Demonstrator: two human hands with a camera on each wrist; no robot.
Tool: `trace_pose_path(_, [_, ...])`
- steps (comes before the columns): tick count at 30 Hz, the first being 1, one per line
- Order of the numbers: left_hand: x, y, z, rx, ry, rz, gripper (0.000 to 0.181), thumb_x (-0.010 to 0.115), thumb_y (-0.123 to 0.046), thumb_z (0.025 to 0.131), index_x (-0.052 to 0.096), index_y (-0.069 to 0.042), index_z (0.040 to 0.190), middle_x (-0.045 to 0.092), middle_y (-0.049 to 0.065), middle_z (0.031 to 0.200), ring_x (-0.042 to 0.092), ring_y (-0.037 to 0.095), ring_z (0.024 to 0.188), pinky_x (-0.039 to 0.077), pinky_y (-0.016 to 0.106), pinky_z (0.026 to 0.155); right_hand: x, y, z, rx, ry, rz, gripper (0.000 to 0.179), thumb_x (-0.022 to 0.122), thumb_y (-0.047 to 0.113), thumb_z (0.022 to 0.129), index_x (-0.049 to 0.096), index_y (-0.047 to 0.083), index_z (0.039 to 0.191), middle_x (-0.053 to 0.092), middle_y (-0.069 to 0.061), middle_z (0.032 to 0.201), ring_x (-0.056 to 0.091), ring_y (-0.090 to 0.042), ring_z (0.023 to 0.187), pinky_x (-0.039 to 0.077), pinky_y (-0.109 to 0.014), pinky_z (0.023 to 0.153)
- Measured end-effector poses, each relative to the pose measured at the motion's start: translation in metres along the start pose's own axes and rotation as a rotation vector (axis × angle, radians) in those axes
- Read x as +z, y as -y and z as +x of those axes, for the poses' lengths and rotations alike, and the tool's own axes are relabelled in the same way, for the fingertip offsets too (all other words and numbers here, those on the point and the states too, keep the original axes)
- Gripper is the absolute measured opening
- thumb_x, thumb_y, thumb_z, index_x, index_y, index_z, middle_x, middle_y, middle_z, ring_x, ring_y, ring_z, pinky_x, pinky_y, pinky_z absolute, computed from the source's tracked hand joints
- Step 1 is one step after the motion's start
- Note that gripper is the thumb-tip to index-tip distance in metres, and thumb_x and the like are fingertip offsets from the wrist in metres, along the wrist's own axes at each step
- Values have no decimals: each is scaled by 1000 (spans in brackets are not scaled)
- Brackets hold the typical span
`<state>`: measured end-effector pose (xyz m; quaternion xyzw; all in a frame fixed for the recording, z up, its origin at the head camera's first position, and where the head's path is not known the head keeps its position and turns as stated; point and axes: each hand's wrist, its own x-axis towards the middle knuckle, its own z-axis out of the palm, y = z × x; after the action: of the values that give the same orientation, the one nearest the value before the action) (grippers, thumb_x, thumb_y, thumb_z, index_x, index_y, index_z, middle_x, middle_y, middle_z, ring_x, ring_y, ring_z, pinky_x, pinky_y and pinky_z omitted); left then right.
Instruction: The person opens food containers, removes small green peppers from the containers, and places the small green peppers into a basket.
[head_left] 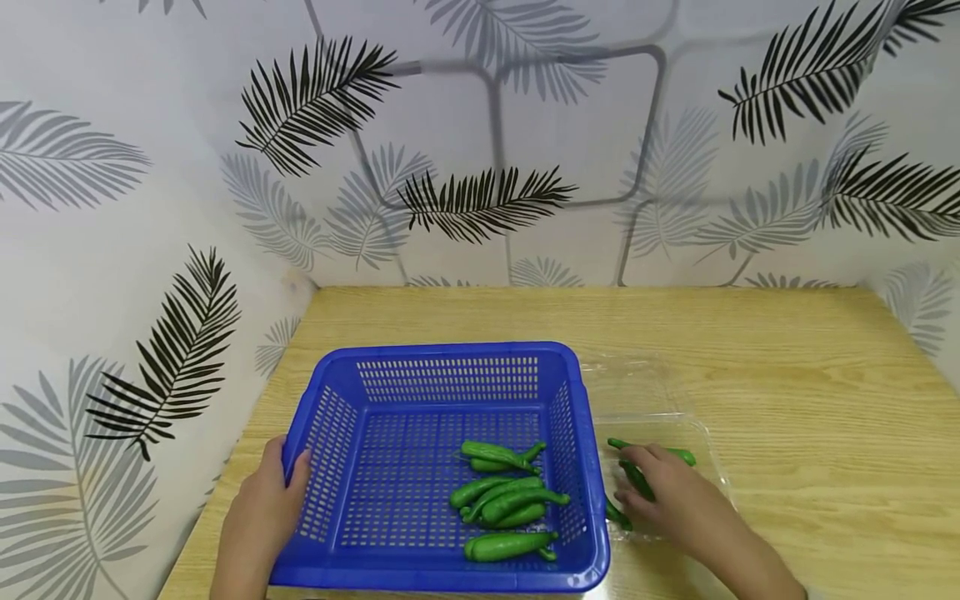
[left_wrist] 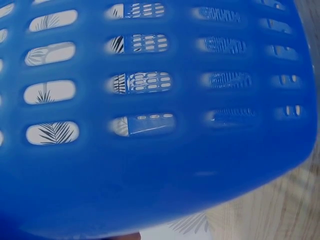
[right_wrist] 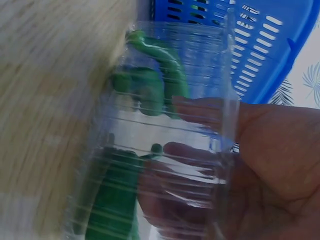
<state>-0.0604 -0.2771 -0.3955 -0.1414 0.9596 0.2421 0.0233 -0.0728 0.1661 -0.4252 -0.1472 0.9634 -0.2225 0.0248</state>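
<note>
On my head feed, the wood-grained worktop [head_left: 817, 375] carries a blue slotted plastic basket [head_left: 405, 475] and, just beside it, an open clear plastic clamshell box [head_left: 633, 392].

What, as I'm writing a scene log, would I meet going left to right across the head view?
The left hand → the blue basket's left wall → the green peppers inside it → the basket's right rim → the right hand.

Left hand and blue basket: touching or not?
Touching. Head view shows it: the left hand grips the left side of the blue basket, its thumb hooked over the rim.
</note>
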Motion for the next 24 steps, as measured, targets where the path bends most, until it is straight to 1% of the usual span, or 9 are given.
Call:
trace_pose_path(2, [0,1,0,-1,3,-3,59,30,-44,99,30,2,136,60,27,103,61,40,88,43,54,69,2,0,1,1,7,-10,47,72,26,81,57,5,121,60,-12,112,57,-35,103,45,-52,84])
trace_pose_path(6, [0,1,0,-4,6,-8,60,30,-45,99,30,1,137,60,27,104,61,40,89,43,54,69,4,0,3,1,9,-27,49,73,25,80,57,4,122,60,-14,114,56,-37,104,44,-53,84])
trace_pose_path(10, [1,1,0,-2,4,-7,60,30,-45,99,30,0,138,59,27,107,60,41,92,43,54,70,6,-2,4,35,19,-21,45,74,19,78,59,6,118,61,-15,113,57,-37,103,44,-52,83])
trace_pose_path(15, [1,0,1,-1,8,-3,60,30,-44,99,29,1,138,58,28,110,59,43,94,43,55,72,8,-8,3,106,48,-4,32,73,10,75,62,8,105,64,-7,97,61,-29,90,48,-46,72])
trace_pose_path(18, [1,0,1,-1,8,-5,60,30,-44,99,29,1,138,58,28,109,59,42,94,43,55,72,7,-10,3,112,49,7,26,74,9,74,63,8,98,63,-3,86,61,-23,81,48,-43,68])
trace_pose_path(21, [1,1,1,-1,7,-7,60,30,-44,99,29,1,138,58,28,108,60,41,93,43,55,72,4,-9,3,107,21,12,24,73,9,75,65,8,97,63,-2,84,60,-21,77,48,-42,67])
trace_pose_path(24, [1,2,1,-2,10,-9,61,29,-45,99,29,1,138,59,27,108,60,41,92,43,55,71,-1,-7,2,106,-3,14,24,73,9,76,65,7,98,64,-3,85,60,-21,78,49,-43,67])
